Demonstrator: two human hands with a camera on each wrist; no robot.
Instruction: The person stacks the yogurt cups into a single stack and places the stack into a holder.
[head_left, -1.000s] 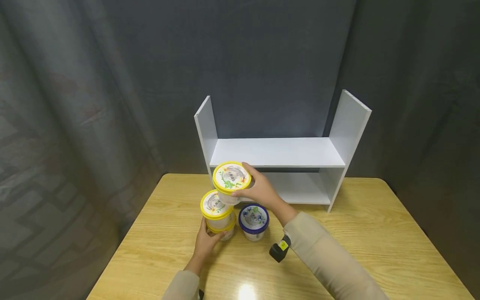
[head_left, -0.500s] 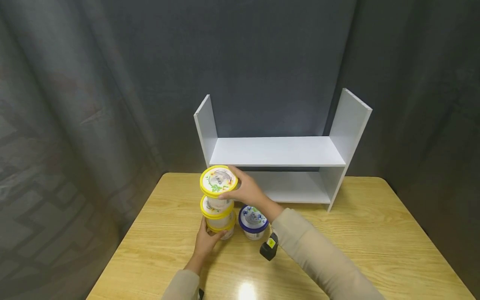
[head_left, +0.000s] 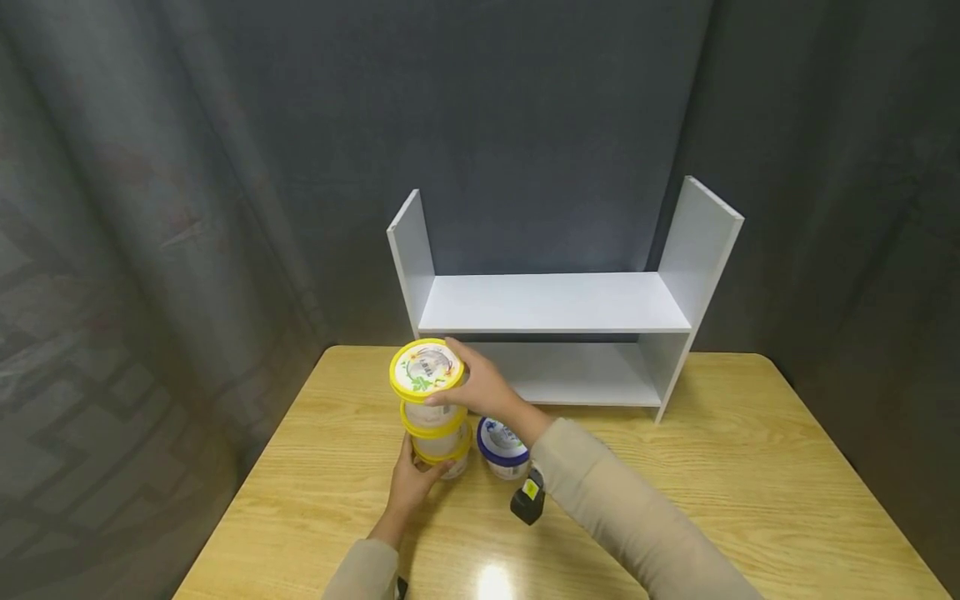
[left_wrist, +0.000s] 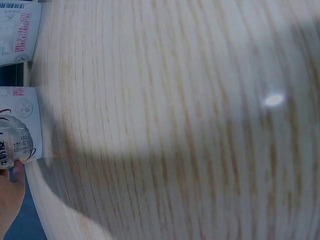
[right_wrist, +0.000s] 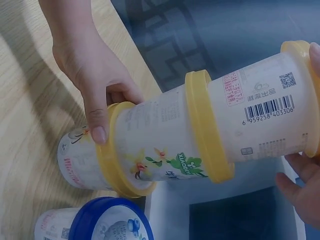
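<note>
Three white tubs with yellow lids stand in a stack on the table. My right hand (head_left: 486, 390) grips the top tub (head_left: 426, 367) by its rim, thumb and fingers on opposite sides. In the right wrist view its base meets the lid of the middle tub (right_wrist: 162, 130). Lower down, my left hand (head_left: 411, 490) holds the bottom tub (right_wrist: 75, 157) around its lid, with the thumb pressed on the lid's side. In the left wrist view only part of that hand (left_wrist: 9, 197) shows at the left edge. A tub with a dark blue lid (head_left: 504, 443) stands beside the stack, partly behind my right wrist.
A white two-level shelf (head_left: 555, 302) stands at the back of the wooden table (head_left: 750, 467), just behind the stack. Dark grey curtains (head_left: 525, 125) surround the table. A black wrist camera (head_left: 528, 498) hangs under my right sleeve.
My right hand has moved left and down with its tub, from above and right of the stack onto the middle tub. My left hand has stayed in place.
</note>
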